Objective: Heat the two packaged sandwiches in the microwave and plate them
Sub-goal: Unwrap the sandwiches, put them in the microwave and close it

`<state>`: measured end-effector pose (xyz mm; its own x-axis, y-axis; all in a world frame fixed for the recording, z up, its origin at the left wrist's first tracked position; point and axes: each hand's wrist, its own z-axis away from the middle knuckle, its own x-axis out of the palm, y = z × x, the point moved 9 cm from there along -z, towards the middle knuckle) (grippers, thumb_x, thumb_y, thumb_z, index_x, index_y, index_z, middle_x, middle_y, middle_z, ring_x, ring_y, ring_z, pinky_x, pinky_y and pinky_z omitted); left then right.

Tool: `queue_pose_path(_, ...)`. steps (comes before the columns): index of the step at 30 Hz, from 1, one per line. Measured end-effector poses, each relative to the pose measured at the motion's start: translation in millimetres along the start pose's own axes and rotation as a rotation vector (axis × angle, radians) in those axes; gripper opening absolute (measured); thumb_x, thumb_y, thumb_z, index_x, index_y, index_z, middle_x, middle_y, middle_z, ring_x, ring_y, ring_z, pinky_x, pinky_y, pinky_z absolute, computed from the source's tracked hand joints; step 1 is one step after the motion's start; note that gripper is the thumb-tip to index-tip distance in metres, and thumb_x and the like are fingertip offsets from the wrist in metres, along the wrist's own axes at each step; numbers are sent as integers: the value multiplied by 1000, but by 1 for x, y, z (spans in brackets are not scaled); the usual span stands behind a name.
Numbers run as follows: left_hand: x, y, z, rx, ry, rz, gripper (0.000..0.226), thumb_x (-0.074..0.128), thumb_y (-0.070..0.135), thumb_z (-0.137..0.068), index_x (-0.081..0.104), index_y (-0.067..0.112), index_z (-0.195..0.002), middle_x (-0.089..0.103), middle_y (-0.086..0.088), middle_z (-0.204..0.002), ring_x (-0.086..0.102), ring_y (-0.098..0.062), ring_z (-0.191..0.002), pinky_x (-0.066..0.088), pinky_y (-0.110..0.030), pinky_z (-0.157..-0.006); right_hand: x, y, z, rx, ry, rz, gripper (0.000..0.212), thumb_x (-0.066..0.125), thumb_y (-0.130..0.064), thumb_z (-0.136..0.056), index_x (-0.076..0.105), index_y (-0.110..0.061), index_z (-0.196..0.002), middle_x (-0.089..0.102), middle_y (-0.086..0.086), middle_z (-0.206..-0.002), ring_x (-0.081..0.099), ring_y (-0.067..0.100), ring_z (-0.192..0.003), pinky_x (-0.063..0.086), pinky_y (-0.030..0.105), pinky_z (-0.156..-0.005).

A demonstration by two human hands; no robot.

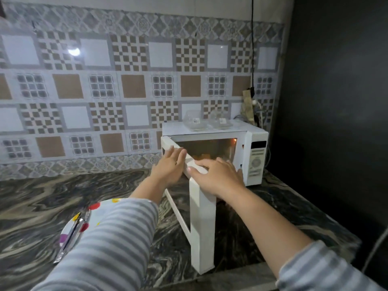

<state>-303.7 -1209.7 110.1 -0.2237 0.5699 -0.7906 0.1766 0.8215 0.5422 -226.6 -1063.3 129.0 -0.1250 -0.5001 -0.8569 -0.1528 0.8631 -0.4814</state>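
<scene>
Head view, the only one we have: the white microwave [214,152] sits at the back right of the desk [42,196], against the patterned tile wall [105,80], with its door [201,217] swung wide toward us on the left hinge. We read both hands as working that door: the left hand [170,164] lies with straight fingers along the door's top edge near the hinge side, and the right hand [218,175] drapes over the outer top corner, fingers relaxed and spread, thumb pointing left. Neither hand closes round anything; both are wide and resting on the panel. The cavity is lit, and a pale orange-tan mass [201,157] shows low inside behind the door edge; we judge this to be the sandwiches, though wrapping and count cannot be told. The door is a rigid, smooth-painted frame with a dark window, so a flat push should be enough to move it. On top of the oven stand two clear glass bowls [206,121] with small labels, kept out of the way. At lower left a glossy white plate [94,215] with coloured dots waits near the front edge, a metal utensil [71,236] lying across it, plausibly staged for plating. The desk is polished stone with swirling grey-brown veins. Striped grey sleeves [109,238] cover both forearms.
</scene>
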Motion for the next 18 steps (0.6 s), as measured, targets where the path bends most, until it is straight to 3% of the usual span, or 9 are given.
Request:
queue_pose_path(5, 28, 26, -14, 5, 42, -131, 60, 9, 59, -96, 17, 36, -151, -3, 6, -162, -6, -14, -149, -3, -57, -116, -21, 49, -38, 39, 0, 44, 49, 45, -63, -86, 46, -50, -133, 28, 3, -155, 18, 30, -145, 19, 54, -115)
queue_pose_path(11, 58, 52, -50, 44, 146, -274, 61, 10, 60, -96, 16, 34, -151, 2, 9, -162, -10, -11, -148, -8, -55, -117, -34, 109, -93, -8, 60, 79, 40, 36, -45, -99, 38, -52, -138, 8, 7, -161, -4, 32, -148, 3, 57, -117)
queue_pose_path(14, 74, 60, -70, 14, 197, -360, 61, 8, 60, -95, 12, 36, -152, 2, 8, -162, -9, -12, -148, -7, -57, -116, -45, 131, -122, -97, 166, 260, 42, 33, -51, -99, 30, -52, -141, -2, 5, -162, -11, 33, -147, -8, 57, -114)
queue_pose_path(18, 89, 67, -96, -74, 228, -465, 63, 5, 61, -94, 5, 37, -152, -3, 7, -162, -12, -14, -148, -9, -58, -115, -53, 160, -171, -161, 203, 374, 57, 29, -61, -95, 18, -45, -148, -5, 9, -161, -15, 33, -146, -9, 59, -112)
